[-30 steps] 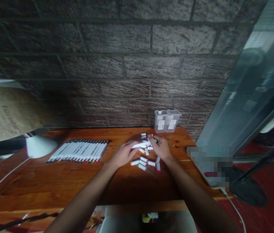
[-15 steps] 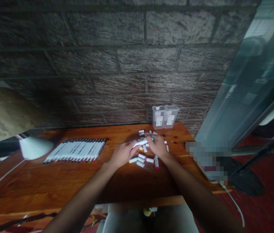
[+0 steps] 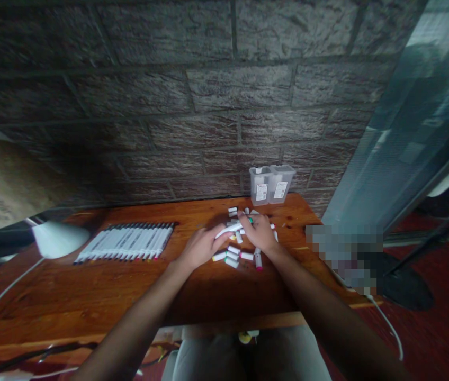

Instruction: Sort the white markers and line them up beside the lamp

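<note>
At nine o'clock, white dark-topped markers (image 3: 126, 242) line the brown wooden bench (image 3: 89, 296). Your left hand (image 3: 200, 247) has its fingers closed on one end of a slim white marker (image 3: 227, 229); stubby white colour-ended cylinders (image 3: 231, 262) lie at its six o'clock. Your right hand (image 3: 259, 233) wraps its fingers around the other end.

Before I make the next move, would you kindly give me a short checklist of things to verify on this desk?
1. Left grip on the white marker: ok, it is holding the body.
2. Right grip at the marker's other end: ok.
3. Green part seated on the marker: cannot tell, the join is hidden.
4. Marker row lying side by side: ok.
5. Loose caps in tidy order: not ok, scattered.
6. Clear containers upright near the wall: ok.
</note>
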`<state>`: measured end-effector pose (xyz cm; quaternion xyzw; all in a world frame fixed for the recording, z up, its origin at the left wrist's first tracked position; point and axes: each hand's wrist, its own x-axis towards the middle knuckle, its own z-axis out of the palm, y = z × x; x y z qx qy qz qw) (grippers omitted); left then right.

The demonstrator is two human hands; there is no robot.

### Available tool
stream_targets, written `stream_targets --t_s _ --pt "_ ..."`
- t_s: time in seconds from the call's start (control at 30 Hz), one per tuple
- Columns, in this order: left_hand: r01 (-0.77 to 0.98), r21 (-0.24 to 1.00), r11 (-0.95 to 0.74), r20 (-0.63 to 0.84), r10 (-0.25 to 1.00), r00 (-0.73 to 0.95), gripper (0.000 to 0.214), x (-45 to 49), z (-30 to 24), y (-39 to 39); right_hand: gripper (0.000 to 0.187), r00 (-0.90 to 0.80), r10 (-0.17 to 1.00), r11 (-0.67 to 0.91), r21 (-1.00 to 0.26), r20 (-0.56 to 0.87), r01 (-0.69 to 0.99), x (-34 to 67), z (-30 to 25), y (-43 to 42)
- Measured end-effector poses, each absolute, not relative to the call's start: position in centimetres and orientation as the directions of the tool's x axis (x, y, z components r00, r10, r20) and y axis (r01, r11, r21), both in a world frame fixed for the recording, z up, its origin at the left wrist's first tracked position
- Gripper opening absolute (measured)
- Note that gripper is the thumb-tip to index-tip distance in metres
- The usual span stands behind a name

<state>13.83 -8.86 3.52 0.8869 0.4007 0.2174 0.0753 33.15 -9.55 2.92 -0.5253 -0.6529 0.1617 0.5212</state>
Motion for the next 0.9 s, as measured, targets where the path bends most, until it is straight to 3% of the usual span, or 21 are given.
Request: stream_targets --t_s 0.37,0.47,0.6,0.77,0.9 --pt "0.584 0.49 -0.648 0.506 0.756 0.415 0.028 13.5 3.5 -8.3 0.046 0.136 0.867 0.413 -0.845 0.478 0.34 33.6 3.3 -9.4" --pt "0.623 0.527 -0.578 0.49 0.806 0.333 0.03 13.1 3.6 -8.0 0.045 0.2 0.887 0.393 -0.908 0.416 0.144 33.8 3.0 -8.7" --pt "0.597 0.541 -0.592 0.477 0.801 0.362 0.029 13.1 3.5 -8.0 0.042 0.247 0.934 0.31 -0.93 0.259 -0.199 34.2 3.1 -7.9" --pt "0.512 0.537 -0.671 0.582 0.733 0.352 0.028 13.4 3.5 -8.6 0.028 0.072 0.98 0.195 -0.803 0.187 -0.564 34.7 4.2 -8.4" --pt "0.485 0.579 -0.656 0.647 0.731 0.216 0.028 13.2 3.8 -8.5 0.022 -0.093 0.976 0.078 -0.718 0.195 -0.692 34.7 4.6 -9.3"
